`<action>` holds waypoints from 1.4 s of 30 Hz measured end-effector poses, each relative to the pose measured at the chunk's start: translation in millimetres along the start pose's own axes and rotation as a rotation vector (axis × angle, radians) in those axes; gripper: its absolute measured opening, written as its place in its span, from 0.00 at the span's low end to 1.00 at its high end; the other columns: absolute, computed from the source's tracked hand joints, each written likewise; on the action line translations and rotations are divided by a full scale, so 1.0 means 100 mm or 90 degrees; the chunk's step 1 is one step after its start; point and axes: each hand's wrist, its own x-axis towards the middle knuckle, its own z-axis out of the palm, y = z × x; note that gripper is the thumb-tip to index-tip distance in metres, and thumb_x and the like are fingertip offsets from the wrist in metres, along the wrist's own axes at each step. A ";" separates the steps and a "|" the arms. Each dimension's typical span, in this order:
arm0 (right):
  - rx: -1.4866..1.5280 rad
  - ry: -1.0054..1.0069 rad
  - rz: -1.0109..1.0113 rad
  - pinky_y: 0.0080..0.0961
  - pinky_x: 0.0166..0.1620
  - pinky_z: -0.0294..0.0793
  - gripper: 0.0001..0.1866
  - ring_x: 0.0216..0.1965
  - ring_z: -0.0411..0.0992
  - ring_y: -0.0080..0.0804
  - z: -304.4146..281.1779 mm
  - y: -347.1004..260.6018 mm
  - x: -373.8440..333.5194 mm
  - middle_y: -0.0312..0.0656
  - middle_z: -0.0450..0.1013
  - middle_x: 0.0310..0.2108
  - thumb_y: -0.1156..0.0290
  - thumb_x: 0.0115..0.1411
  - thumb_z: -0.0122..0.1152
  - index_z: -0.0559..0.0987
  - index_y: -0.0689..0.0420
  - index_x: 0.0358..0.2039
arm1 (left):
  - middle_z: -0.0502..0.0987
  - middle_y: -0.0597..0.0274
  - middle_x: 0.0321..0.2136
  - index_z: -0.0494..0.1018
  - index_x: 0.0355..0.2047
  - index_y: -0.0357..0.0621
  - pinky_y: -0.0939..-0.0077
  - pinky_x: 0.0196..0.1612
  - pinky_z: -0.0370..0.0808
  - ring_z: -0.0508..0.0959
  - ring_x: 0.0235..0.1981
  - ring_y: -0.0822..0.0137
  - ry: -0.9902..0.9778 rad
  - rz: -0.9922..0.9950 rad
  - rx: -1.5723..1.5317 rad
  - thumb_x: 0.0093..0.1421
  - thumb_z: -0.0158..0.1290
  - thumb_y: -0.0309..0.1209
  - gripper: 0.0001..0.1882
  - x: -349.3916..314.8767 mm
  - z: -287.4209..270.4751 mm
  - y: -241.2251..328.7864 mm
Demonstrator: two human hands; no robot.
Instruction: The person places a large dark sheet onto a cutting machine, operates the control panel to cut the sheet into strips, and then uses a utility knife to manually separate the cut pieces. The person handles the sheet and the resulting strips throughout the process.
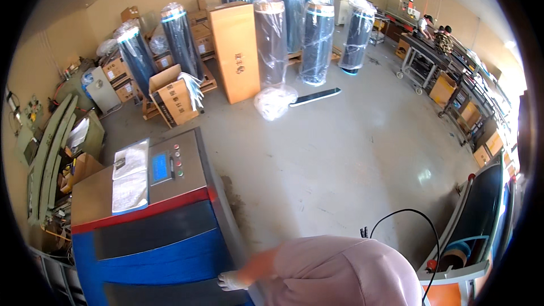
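Fingers of the left hand [231, 281] lie flat and together against the blue front of the machine [164, 243], low on its right side; nothing is pinched. Right hand is out of view. Just above the fingers run the red band and grey top with a control panel [165, 165] and papers [130, 175]. It looks heavy, rigid and smooth; a corner edge seems the best hold.

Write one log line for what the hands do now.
left hand: open, touching blue machine front | right hand: not in view | nearby: black cable
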 end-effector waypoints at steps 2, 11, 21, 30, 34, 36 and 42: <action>-0.002 0.002 0.013 0.40 0.57 0.67 0.53 0.58 0.64 0.48 -0.02 -0.02 -0.07 0.52 0.62 0.60 0.41 0.36 0.74 0.67 0.56 0.59 | 0.71 0.43 0.58 0.62 0.65 0.48 0.60 0.59 0.70 0.75 0.55 0.55 -0.015 -0.002 0.001 0.63 0.56 0.43 0.33 0.01 -0.01 -0.02; 0.187 0.010 -0.002 0.42 0.56 0.67 0.44 0.54 0.68 0.47 -0.46 0.06 -0.10 0.50 0.67 0.56 0.53 0.44 0.72 0.68 0.60 0.60 | 0.80 0.56 0.29 0.76 0.41 0.31 0.70 0.25 0.74 0.78 0.25 0.66 0.024 -0.064 -0.590 0.66 0.51 0.34 0.15 0.38 -0.20 -0.52; 0.144 0.130 -0.045 0.43 0.52 0.70 0.34 0.48 0.71 0.50 -0.36 0.07 -0.12 0.49 0.70 0.51 0.62 0.53 0.63 0.69 0.56 0.61 | 0.75 0.61 0.23 0.73 0.42 0.36 0.70 0.26 0.74 0.77 0.22 0.67 0.279 0.079 -0.188 0.63 0.55 0.52 0.27 0.76 0.30 -1.30; 0.250 0.108 0.001 0.49 0.52 0.70 0.34 0.50 0.70 0.56 -0.43 0.22 -0.22 0.51 0.68 0.54 0.53 0.55 0.65 0.70 0.52 0.60 | 0.80 0.45 0.40 0.68 0.54 0.31 0.62 0.26 0.78 0.83 0.33 0.56 0.185 -0.245 -0.568 0.55 0.61 0.58 0.42 0.76 0.04 -0.03; 0.312 0.093 0.035 0.51 0.56 0.67 0.41 0.55 0.66 0.60 -0.49 0.23 -0.27 0.55 0.64 0.60 0.48 0.52 0.68 0.67 0.51 0.63 | 0.80 0.49 0.41 0.75 0.45 0.33 0.63 0.35 0.79 0.82 0.37 0.57 0.139 -0.127 -0.482 0.57 0.61 0.47 0.27 1.29 0.46 -0.42; 0.310 -0.016 -0.020 0.50 0.60 0.65 0.51 0.61 0.62 0.62 -0.74 0.16 -0.20 0.57 0.55 0.67 0.45 0.48 0.72 0.60 0.50 0.68 | 0.80 0.53 0.44 0.76 0.44 0.38 0.64 0.41 0.78 0.81 0.41 0.58 0.160 -0.019 -0.421 0.59 0.59 0.42 0.21 1.55 0.69 -1.28; 0.979 -0.208 0.232 0.42 0.57 0.69 0.48 0.62 0.65 0.39 -0.72 1.14 -0.06 0.49 0.57 0.68 0.52 0.62 0.64 0.47 0.52 0.72 | 0.81 0.54 0.40 0.77 0.44 0.39 0.56 0.48 0.78 0.81 0.40 0.55 0.022 -0.231 -0.924 0.62 0.54 0.35 0.14 1.06 0.39 -0.45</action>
